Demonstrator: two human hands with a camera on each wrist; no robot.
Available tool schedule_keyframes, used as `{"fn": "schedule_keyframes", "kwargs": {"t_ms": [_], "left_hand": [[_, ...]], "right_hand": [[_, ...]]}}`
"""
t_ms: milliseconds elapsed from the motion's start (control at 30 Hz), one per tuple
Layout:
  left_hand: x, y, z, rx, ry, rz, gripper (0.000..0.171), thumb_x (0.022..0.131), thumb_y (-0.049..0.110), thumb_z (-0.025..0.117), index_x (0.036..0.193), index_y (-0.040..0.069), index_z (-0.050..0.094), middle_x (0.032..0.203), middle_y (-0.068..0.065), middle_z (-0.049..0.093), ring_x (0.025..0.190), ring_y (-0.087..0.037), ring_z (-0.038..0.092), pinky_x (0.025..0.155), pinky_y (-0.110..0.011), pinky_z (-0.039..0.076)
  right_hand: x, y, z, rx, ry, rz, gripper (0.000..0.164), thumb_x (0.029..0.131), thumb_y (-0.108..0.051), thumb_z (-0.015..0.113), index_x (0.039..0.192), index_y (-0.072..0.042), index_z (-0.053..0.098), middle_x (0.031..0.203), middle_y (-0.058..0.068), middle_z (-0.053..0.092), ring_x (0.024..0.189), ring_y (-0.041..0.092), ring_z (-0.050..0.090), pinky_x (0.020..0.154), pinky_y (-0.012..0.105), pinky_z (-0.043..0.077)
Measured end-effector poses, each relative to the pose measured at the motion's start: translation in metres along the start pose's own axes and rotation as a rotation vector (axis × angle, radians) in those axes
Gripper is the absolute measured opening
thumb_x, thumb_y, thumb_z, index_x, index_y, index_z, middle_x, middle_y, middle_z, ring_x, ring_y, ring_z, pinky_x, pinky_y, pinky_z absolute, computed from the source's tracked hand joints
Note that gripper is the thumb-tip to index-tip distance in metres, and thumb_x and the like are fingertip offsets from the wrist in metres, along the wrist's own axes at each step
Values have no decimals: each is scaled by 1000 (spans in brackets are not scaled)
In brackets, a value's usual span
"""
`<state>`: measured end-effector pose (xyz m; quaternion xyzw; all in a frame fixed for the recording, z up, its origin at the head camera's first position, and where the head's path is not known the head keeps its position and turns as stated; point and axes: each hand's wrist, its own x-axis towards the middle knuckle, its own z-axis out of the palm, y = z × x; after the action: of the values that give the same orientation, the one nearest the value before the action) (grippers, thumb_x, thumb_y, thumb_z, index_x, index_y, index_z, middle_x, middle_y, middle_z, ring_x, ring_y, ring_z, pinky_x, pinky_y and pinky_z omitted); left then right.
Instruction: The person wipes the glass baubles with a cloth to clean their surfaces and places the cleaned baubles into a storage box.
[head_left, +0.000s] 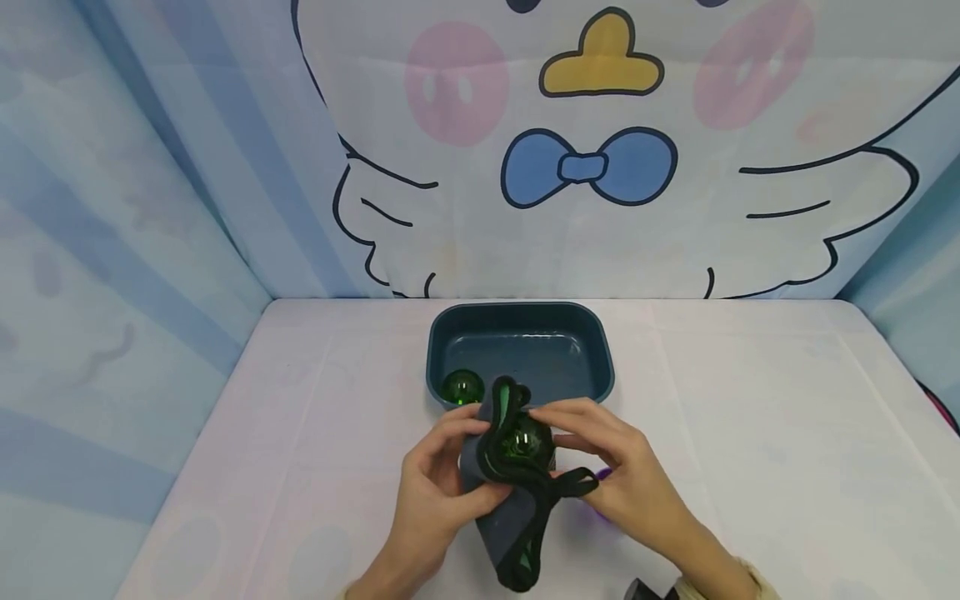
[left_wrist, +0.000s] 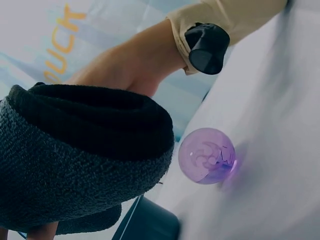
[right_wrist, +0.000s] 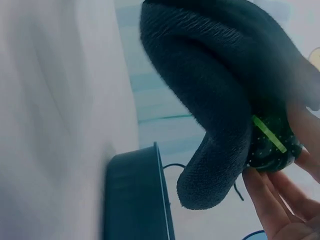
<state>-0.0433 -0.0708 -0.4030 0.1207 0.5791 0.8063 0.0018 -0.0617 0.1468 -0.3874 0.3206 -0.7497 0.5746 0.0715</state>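
Note:
Both hands work over the table at a thick dark grey-blue cloth (head_left: 495, 521) with a wavy black-green edge, folded around a glossy green ball (head_left: 527, 440). My left hand (head_left: 431, 500) grips the cloth from the left, its thumb across the front. On the other side my right hand (head_left: 630, 475) pinches the green ball with curled fingers at its exposed side; in the right wrist view the ball (right_wrist: 272, 145) shows white specks and a bright green streak. A clear purple ball (left_wrist: 206, 156) lies on the table, mostly hidden behind the right hand in the head view.
Just beyond the hands stands a dark teal basin (head_left: 525, 329), with another green ball (head_left: 462, 387) in its near left corner. A printed curtain (head_left: 585, 242) hangs at the table's back edge. The right sleeve carries a black wrist device (left_wrist: 207, 48).

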Motion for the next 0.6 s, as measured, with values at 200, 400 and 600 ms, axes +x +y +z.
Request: {"fn": "schedule_keyframes", "kwargs": {"t_ms": [200, 400, 600], "left_hand": [[0, 0, -1, 1, 2, -10, 50, 72, -12, 77, 116, 10, 65, 140, -13, 48, 140, -29, 36, 112, -27, 40], [1, 1, -4, 6, -69, 30, 50, 74, -10, 77, 120, 3, 64, 141, -16, 50, 138, -31, 40, 113, -27, 38], [0, 0, -4, 11, -141, 64, 54, 74, -10, 78, 124, -8, 59, 142, -19, 48, 136, -30, 44, 101, -37, 51]], "right_hand": [[0, 4, 0, -129, -3, -70, 70, 71, 8, 84, 134, -7, 59, 128, 8, 58, 120, 12, 58, 93, 28, 55], [0, 3, 1, -151, 70, -191, 53, 78, -7, 82, 128, -6, 63, 126, 10, 65, 119, 14, 61, 92, 22, 54], [0, 1, -5, -47, -56, -15, 52, 81, 0, 77, 131, -6, 62, 123, 9, 66, 114, 10, 63, 84, 28, 59]]}}
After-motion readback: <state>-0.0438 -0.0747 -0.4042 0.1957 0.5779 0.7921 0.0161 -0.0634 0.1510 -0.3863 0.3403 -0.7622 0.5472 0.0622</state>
